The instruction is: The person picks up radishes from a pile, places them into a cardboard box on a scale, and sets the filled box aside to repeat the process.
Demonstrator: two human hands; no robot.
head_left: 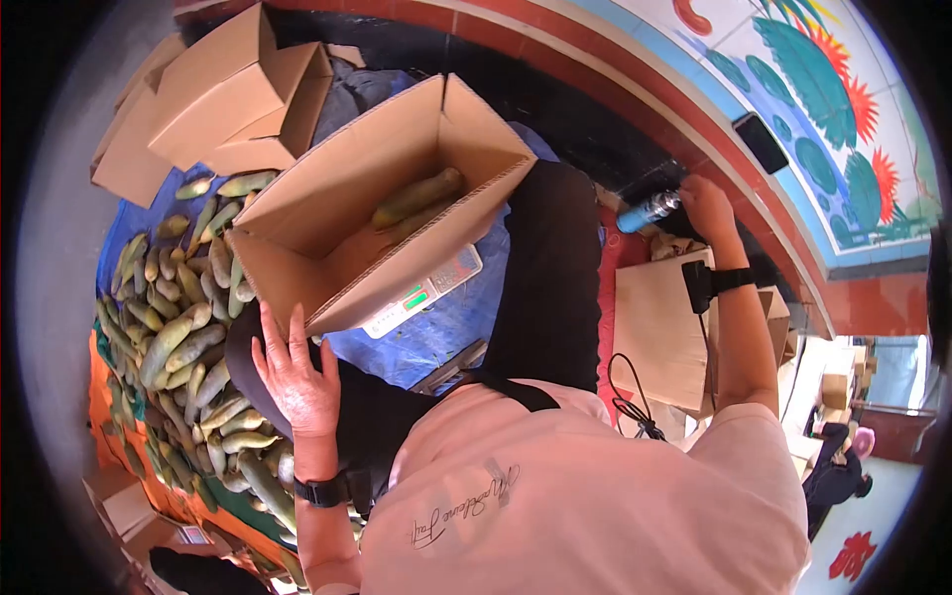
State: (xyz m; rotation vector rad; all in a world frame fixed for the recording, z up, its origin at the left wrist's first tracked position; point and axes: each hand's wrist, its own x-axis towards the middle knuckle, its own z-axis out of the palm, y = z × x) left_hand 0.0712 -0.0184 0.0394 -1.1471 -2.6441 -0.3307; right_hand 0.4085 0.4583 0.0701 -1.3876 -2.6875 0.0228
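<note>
An open cardboard box (297,203) stands tilted in view on a white scale (426,293) with a green lit display. Two green cucumber-like vegetables (416,196) lie inside the box. My left hand (296,382) is at the box's near left corner, its fingers spread, holding nothing. Off to the right, my right hand (706,206) is beside the top end of a blue bottle (650,211). Its fingers are curled, and what they hold, if anything, is too small to make out.
A large pile of similar vegetables (183,342) covers the left side. Empty cartons (213,94) stand at the upper left. A closed carton (659,332) with a black cable is on the right. A phone (761,143) lies on the ledge. Another person (838,476) is at the far right.
</note>
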